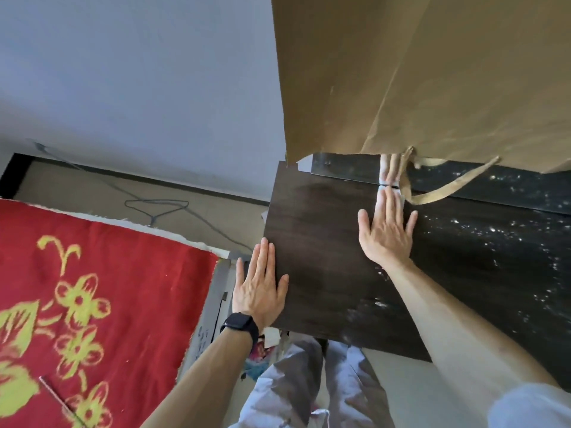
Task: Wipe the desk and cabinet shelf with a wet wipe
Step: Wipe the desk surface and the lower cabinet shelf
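Note:
The dark wood desk top (321,242) fills the middle and right of the head view. Its left part looks smooth; white specks and smears cover its right part (494,248). My right hand (386,233) lies flat on the desk, fingers straight, fingertips at the glossy back strip (346,168), which mirrors them. My left hand (259,288), a black watch on its wrist, rests flat on the desk's left edge with straight fingers. No wet wipe shows in either hand; I cannot tell whether one lies under the right palm. No cabinet shelf is in view.
A large brown paper bag (432,72) stands at the back of the desk, its handle (448,186) trailing onto the top. A red cloth with yellow flowers (92,304) lies at the left. A wire hanger (157,208) and a cable lie on the floor behind.

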### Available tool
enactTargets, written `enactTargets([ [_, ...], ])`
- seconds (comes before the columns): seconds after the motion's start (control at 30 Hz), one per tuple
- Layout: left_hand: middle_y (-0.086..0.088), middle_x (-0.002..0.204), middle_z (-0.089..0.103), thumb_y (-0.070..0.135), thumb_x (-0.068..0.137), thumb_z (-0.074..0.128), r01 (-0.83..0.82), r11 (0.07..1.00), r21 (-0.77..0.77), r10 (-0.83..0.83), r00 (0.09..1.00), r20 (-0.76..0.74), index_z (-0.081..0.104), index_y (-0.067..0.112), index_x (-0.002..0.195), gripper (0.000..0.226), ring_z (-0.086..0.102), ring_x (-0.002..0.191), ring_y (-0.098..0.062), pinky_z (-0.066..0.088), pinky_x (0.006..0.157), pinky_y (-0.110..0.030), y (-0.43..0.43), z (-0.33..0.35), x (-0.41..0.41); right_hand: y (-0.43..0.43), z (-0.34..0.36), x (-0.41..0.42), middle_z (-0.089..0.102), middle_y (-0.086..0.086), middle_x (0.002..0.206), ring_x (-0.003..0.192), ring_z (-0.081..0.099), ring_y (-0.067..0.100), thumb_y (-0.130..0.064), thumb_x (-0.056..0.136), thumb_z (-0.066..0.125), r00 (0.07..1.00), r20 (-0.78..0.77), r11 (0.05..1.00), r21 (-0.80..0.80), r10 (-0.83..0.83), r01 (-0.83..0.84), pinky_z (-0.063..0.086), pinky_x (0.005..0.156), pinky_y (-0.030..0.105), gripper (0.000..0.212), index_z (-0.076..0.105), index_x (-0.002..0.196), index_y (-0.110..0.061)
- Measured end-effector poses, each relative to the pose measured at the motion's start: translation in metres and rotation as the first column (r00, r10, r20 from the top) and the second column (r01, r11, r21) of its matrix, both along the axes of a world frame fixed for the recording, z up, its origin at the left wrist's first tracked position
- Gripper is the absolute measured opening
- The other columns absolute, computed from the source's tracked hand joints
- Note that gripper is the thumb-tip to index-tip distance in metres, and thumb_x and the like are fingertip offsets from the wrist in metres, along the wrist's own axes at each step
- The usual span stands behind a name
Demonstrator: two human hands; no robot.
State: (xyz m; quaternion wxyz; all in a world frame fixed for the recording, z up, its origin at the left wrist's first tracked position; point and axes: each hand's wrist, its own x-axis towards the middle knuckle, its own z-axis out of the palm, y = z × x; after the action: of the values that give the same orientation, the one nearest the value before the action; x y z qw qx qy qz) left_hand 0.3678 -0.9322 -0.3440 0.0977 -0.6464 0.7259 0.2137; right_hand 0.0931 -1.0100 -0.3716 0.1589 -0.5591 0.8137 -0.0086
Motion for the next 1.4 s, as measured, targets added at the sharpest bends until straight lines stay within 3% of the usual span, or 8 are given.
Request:
enactTargets([
  [0.17, 0.002, 0.158, -0.030, 0.063, 0.097, 0.014, -0.049, 0.998, 0.039, 0.050, 0.999, -0.001, -0.029, 0.021, 0.146, 0.078, -0.020, 0.149, -0.018, -0.008, 0.122, -0.047, -0.002, -0.003, -0.014, 0.015, 0.006, -0.020, -0.008, 0.001, 0.165, 0.150, -0.015, 0.015, -0.060, 0.096, 0.002, 0.976, 0.009, 0.974, 0.069, -0.215, 0.214, -0.003, 0.120, 0.058, 0.075, -0.005, 0.156, -0.016],
  [0.37, 0.002, 0.158, -0.027, 0.065, 0.097, 0.015, -0.030, 1.000, -0.004, 0.030, 0.999, 0.036, -0.024, 0.019, 0.149, 0.080, -0.018, 0.149, -0.017, -0.008, 0.122, -0.046, -0.002, -0.007, -0.012, 0.009, -0.001, 0.065, 0.011, 0.003, 0.163, 0.152, 0.005, 0.023, -0.055, 0.099, 0.027, 0.995, 0.037, 0.990, -0.103, 0.095, -0.091, 0.004, 0.119, 0.057, 0.072, 0.016, 0.156, -0.013],
  [0.63, 0.002, 0.159, -0.026, 0.067, 0.096, 0.015, -0.020, 1.000, 0.002, 0.020, 0.998, 0.054, -0.021, 0.019, 0.151, 0.081, -0.019, 0.149, -0.016, -0.011, 0.121, -0.045, -0.002, -0.008, -0.012, -0.027, -0.005, 0.061, 0.018, -0.006, 0.164, 0.151, 0.010, 0.016, -0.053, 0.100, 0.023, 0.931, -0.011, 0.922, -0.138, 0.364, -0.362, 0.009, 0.120, 0.058, 0.066, 0.020, 0.156, -0.020],
  [0.8, 0.002, 0.160, -0.026, 0.068, 0.096, 0.011, -0.024, 1.000, 0.018, 0.022, 0.996, 0.081, -0.021, 0.019, 0.153, 0.082, -0.019, 0.149, -0.017, -0.014, 0.120, -0.044, -0.003, -0.006, -0.013, -0.030, -0.002, 0.054, 0.038, 0.005, 0.147, 0.137, 0.033, 0.028, -0.056, 0.096, 0.034, 0.982, -0.051, 0.965, -0.181, 0.184, -0.190, 0.017, 0.114, 0.059, 0.060, 0.035, 0.149, -0.027],
  [0.93, 0.001, 0.161, -0.024, 0.068, 0.096, 0.011, -0.029, 1.000, 0.009, 0.028, 0.996, 0.087, -0.018, 0.018, 0.154, 0.082, -0.017, 0.150, -0.017, -0.011, 0.121, -0.045, -0.003, -0.007, -0.014, -0.035, 0.002, 0.050, 0.044, 0.004, 0.140, 0.129, 0.040, 0.029, -0.055, 0.094, 0.038, 0.982, -0.096, 0.965, -0.193, 0.162, -0.178, 0.023, 0.109, 0.057, 0.059, 0.038, 0.145, -0.027],
  [1.13, 0.001, 0.159, -0.028, 0.068, 0.095, 0.010, -0.032, 0.999, 0.029, 0.030, 0.996, 0.088, -0.027, 0.020, 0.149, 0.081, -0.018, 0.150, -0.018, -0.012, 0.121, -0.047, -0.002, -0.003, -0.014, -0.016, 0.002, 0.026, 0.046, 0.005, 0.139, 0.126, 0.042, 0.031, -0.055, 0.093, 0.041, 0.988, -0.147, 0.975, -0.221, -0.034, 0.001, 0.027, 0.107, 0.054, 0.059, 0.043, 0.142, -0.023],
  [1.27, 0.001, 0.159, -0.030, 0.068, 0.095, 0.009, -0.029, 0.999, 0.040, 0.026, 0.996, 0.080, -0.028, 0.020, 0.148, 0.081, -0.020, 0.149, -0.019, -0.013, 0.120, -0.047, -0.003, -0.002, -0.015, -0.006, 0.002, -0.009, 0.052, 0.019, 0.133, 0.127, 0.040, 0.039, -0.053, 0.093, 0.040, 0.970, -0.165, 0.973, -0.176, -0.178, 0.149, 0.026, 0.111, 0.058, 0.061, 0.047, 0.139, -0.013],
  [1.4, 0.001, 0.160, -0.027, 0.068, 0.095, 0.010, -0.027, 0.999, 0.019, 0.026, 0.998, 0.065, -0.025, 0.018, 0.150, 0.082, -0.019, 0.149, -0.019, -0.012, 0.120, -0.048, -0.002, -0.005, -0.012, 0.006, 0.005, -0.012, 0.039, 0.015, 0.149, 0.144, 0.023, 0.035, -0.047, 0.097, 0.037, 0.979, -0.142, 0.980, -0.159, -0.144, 0.121, 0.019, 0.115, 0.061, 0.064, 0.036, 0.147, -0.007],
])
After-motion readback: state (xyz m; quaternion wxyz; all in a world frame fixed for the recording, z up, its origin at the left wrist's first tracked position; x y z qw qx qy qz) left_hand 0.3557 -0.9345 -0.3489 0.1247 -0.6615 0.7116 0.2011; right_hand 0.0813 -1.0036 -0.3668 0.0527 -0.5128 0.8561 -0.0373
